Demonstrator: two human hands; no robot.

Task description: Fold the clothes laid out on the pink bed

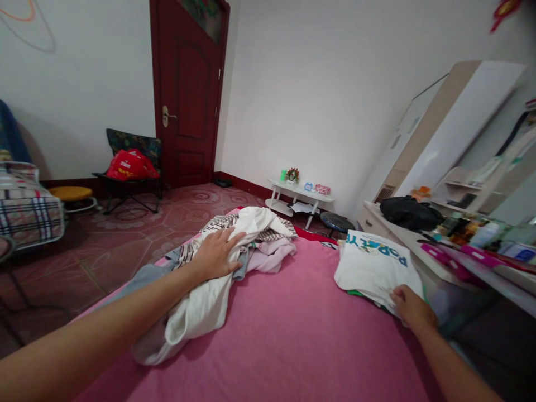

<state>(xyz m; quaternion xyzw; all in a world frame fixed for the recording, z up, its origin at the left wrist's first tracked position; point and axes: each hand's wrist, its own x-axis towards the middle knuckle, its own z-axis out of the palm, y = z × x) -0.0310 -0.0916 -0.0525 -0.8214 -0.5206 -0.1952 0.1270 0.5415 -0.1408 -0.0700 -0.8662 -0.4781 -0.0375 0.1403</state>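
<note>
Two bare hands reach over a pink sheet (pixel 293 340) from the lower corners of a room view. The left hand (pixel 220 254) lies palm down with its fingers spread, pressing on a loose heap of clothes at the left; it is open, and no grip on the cloth can be seen. Under it a white garment (pixel 203 312) trails toward the viewer, with a striped garment (pixel 220 223), a pale pink garment (pixel 272 255) and a grey-blue garment (pixel 146 274) bunched around it.

At the right, the right hand (pixel 414 307) is nearly closed, thumb and curled fingers pinching the near edge of a folded white shirt (pixel 372 271). The shirt lies flat, blue lettering upward, with a green edge (pixel 355 292) showing beneath.

Just beyond it stands a white desk (pixel 374 223) bearing a black bag (pixel 410 212). Across the room, a red bag (pixel 132 164) sits on a folding chair (pixel 134 140) beside a dark red door (pixel 190 111).
</note>
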